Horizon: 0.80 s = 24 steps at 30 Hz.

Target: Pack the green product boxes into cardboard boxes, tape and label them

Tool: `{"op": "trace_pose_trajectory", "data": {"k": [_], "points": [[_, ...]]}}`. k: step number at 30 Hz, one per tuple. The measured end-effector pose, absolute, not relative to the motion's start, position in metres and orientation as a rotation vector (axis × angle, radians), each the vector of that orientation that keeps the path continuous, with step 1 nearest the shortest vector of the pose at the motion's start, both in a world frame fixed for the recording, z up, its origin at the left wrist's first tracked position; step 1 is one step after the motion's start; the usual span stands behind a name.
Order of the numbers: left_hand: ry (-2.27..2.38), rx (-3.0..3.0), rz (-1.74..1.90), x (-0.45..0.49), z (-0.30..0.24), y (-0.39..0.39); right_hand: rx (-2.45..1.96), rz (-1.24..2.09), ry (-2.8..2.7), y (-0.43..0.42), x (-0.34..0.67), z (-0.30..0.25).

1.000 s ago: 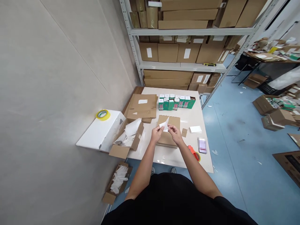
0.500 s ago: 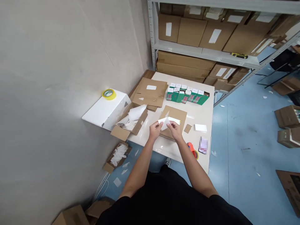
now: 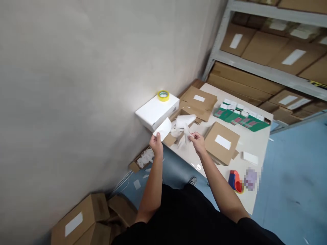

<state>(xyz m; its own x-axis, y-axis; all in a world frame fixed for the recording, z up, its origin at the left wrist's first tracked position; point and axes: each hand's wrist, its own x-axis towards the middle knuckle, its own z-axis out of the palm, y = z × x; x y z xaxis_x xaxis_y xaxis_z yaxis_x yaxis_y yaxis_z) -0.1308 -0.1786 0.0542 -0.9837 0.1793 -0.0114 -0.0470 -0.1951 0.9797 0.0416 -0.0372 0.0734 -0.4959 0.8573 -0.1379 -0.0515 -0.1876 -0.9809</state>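
My left hand is closed, thumb on top, on the lower end of a white sticker label. Between the fingertips of my right hand hangs a thin, curled strip of backing paper. Both hands are in the air at the table's near left side, apart from each other. Behind them stands an open cardboard box filled with crumpled white paper scraps. To the right of my right hand lies a stack of flat cardboard with a white label on top.
A white box carries a yellow tape roll. Green-and-white small boxes stand in rows at the back. An orange-and-blue tape dispenser and a white label stack lie right. Shelving holds cartons; more cartons sit lower left.
My hands have moved apart and left, from over the cardboard stack towards the scrap box. The backing strip is now separate from the label. The view has turned left.
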Motion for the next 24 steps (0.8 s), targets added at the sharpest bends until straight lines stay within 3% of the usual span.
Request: {"op": "trace_pose_trajectory", "data": {"k": [5, 12, 19, 24], "points": [[2.019, 0.023, 2.45, -0.192, 0.043, -0.273, -0.959, 2.001, -1.625, -0.103, -0.087, 0.041], [2.392, -0.289, 2.33, -0.254, 0.006, -0.419, -1.31, 2.081, -2.038, -0.224, -0.241, -0.07], [2.782, -0.453, 1.938, -0.267, -0.03, -0.524, -1.611, 1.943, -2.324, -0.32, -0.308, -0.183], [2.855, -0.513, 1.799, -0.269, -0.05, -0.556, -1.558, 1.977, -2.388, -0.346, -0.324, -0.232]]}}
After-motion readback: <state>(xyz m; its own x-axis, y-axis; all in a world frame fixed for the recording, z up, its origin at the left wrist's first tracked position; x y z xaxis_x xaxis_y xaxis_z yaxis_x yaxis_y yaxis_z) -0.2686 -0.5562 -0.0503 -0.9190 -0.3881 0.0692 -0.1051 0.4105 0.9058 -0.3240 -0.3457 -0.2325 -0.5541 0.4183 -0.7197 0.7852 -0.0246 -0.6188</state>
